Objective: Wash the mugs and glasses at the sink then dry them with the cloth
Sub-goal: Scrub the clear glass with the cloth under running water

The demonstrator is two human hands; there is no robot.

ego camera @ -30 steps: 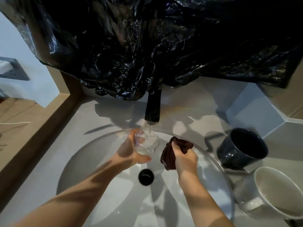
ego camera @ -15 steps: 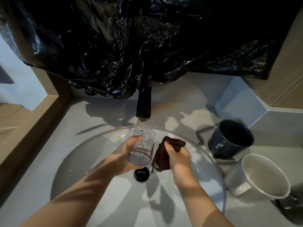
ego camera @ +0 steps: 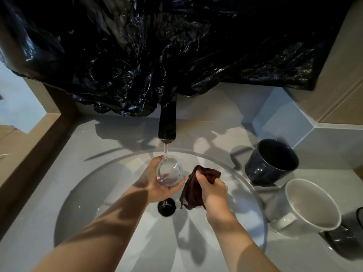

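Note:
My left hand [ego camera: 155,183] grips a clear glass [ego camera: 170,173] over the round white sink [ego camera: 78,193], its mouth turned up toward me under the thin stream from the black tap [ego camera: 167,122]. Just to its right, my right hand [ego camera: 212,190] is closed on a bunched dark brown cloth [ego camera: 193,190], which hangs down above the black drain [ego camera: 166,207]. A dark blue mug [ego camera: 272,161] and a white mug [ego camera: 308,209] stand on the counter right of the basin.
Crinkled black plastic sheeting [ego camera: 157,52] hangs over the wall above the tap. A wooden ledge [ego camera: 29,146] borders the counter on the left. A small dark object [ego camera: 341,239] lies at the counter's right edge beyond the white mug.
The glass has tipped from upright to mouth-up facing me, still under the stream. The right hand with the cloth has stayed beside it.

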